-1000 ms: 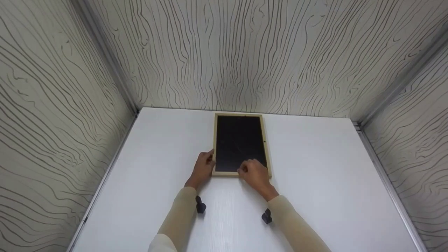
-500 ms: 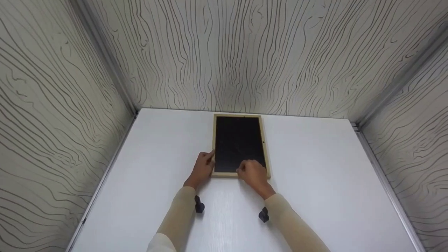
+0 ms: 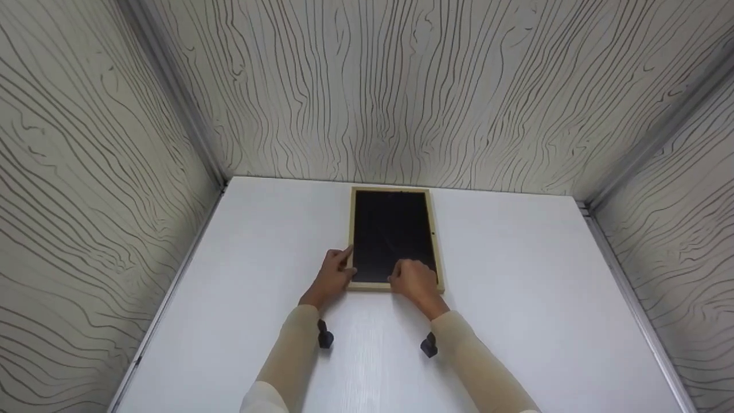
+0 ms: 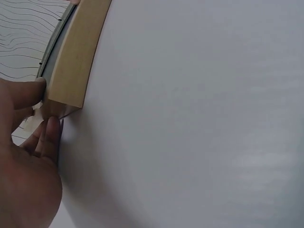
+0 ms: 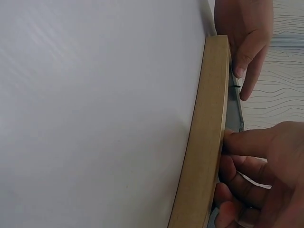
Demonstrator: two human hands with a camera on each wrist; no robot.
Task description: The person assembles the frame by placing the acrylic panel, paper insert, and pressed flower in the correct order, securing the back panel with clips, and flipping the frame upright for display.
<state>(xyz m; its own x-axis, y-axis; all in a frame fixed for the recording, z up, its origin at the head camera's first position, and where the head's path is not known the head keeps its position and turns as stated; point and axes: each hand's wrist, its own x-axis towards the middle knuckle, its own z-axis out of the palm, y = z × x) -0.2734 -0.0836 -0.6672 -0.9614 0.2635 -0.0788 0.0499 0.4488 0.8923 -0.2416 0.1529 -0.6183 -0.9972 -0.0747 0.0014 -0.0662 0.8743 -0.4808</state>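
A wooden picture frame [image 3: 351, 218] with a black panel [image 3: 393, 229] lies on the white table, long side pointing away from me. At its near left corner my left hand [image 3: 331, 275] holds the wood, thumb over the top and fingers along the outer side; the left wrist view shows this left hand [image 4: 28, 156] close up. My right hand [image 3: 416, 281] sits over the near bar, right of its middle. Seen from the right wrist, the right hand [image 5: 270, 175] has curled fingers, fingertips against the bar's inner edge; I cannot tell whether they pinch anything there.
The white table [image 3: 516, 275] runs out on both sides of the frame. Behind it rises a wood-grain patterned wall [image 3: 390, 103], and similar panels with metal rails [image 3: 178, 97] stand left and right. A small black device hangs at each wrist.
My right hand has rolled over slightly, its wrist shifting left and the gap between thumb and forefinger closing from view. The left thumb has moved onto the frame's top. The frame stays put.
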